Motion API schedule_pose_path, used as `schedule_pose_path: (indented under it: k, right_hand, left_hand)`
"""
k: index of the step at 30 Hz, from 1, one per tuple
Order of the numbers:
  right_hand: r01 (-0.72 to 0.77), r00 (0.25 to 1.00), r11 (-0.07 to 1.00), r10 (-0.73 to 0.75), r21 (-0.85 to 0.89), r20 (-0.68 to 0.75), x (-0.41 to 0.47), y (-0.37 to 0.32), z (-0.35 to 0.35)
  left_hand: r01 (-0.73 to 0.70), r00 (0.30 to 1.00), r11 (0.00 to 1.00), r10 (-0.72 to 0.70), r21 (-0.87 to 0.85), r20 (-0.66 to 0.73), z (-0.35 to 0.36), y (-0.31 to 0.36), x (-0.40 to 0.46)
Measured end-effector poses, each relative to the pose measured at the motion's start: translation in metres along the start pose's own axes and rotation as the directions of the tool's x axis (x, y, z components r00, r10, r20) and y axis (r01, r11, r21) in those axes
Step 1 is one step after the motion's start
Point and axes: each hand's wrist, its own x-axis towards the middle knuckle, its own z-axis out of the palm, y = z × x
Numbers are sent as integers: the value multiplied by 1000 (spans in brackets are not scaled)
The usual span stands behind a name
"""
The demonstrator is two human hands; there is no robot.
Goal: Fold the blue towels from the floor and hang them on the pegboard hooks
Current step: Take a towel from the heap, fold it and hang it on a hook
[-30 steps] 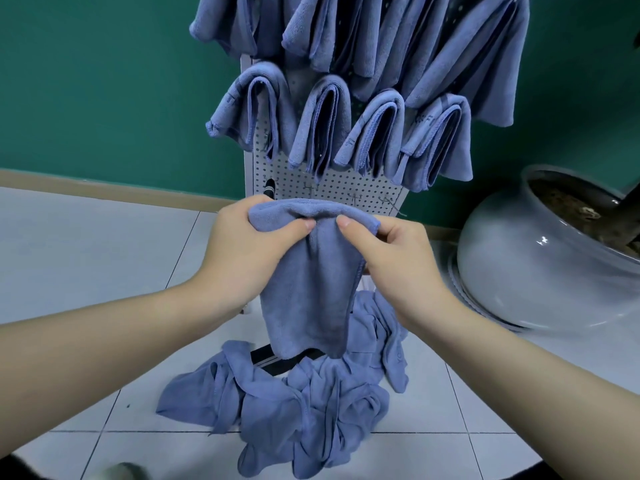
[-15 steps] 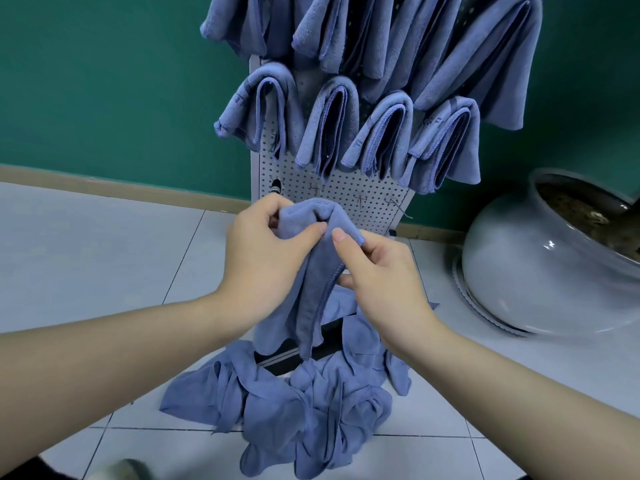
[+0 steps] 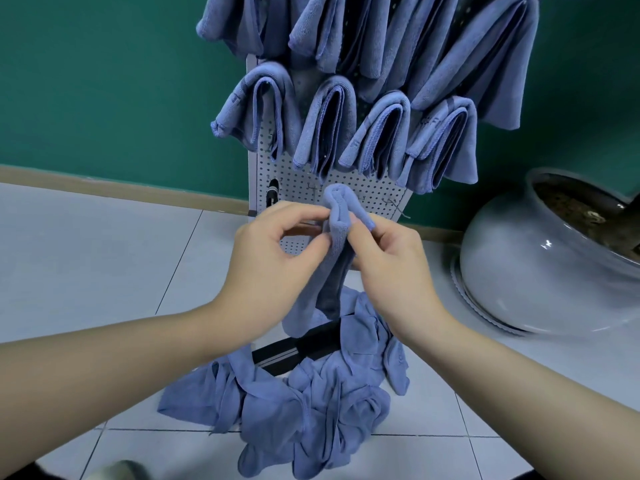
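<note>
Your left hand (image 3: 277,251) and right hand (image 3: 388,261) both pinch the folded blue towel (image 3: 337,216), its fold crest up and long axis hanging down, just below and in front of the pegboard's bare hooks (image 3: 313,189), nearer your left.

An indoor room corner is shown: a green wall (image 3: 104,81) is met by pale floor tiles (image 3: 86,258); beside the wall, a pegboard (image 3: 346,188) and a glazed planter (image 3: 526,271) are placed.
</note>
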Motion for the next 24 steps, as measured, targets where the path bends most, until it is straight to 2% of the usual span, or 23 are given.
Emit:
schedule_pose_path:
  k: [5, 9, 11, 13, 15, 17, 21, 24]
  right_hand:
    - [86, 994, 996, -87, 8, 71, -6, -8, 0]
    - [132, 985, 991, -128, -27, 112, -5, -13, -1]
    - [156, 983, 986, -151, -51, 102, -1, -14, -3]
    - [163, 982, 985, -157, -54, 107, 1, -18, -6]
    - [179, 980, 984, -177, -11, 97, 1, -25, -9]
    - [185, 979, 982, -187, 36, 80, 0, -33, -11]
    - [135, 987, 964, -150, 228, 51, 4, -38, -13]
    - [103, 986, 935, -142, 340, 92, 5, -42, -16]
  left_hand:
    - [-38, 999, 996, 40, 77, -17, -3, -3, 7]
    - [51, 999, 998, -51, 35, 3, -7, -3, 11]
    - [109, 988, 994, -109, 7, 105, -11, -3, 13]
    - [216, 942, 976, -199, -33, 272, -15, -5, 12]
    - [325, 875, 945, -286, -37, 390, -18, -8, 9]
    - [376, 846, 926, -332, -26, 417, -16, -9, 6]
    - [361, 864, 931, -311, -57, 396, -10, -4, 8]
    - [336, 889, 935, -276, -110, 365, -8, 1, 11]
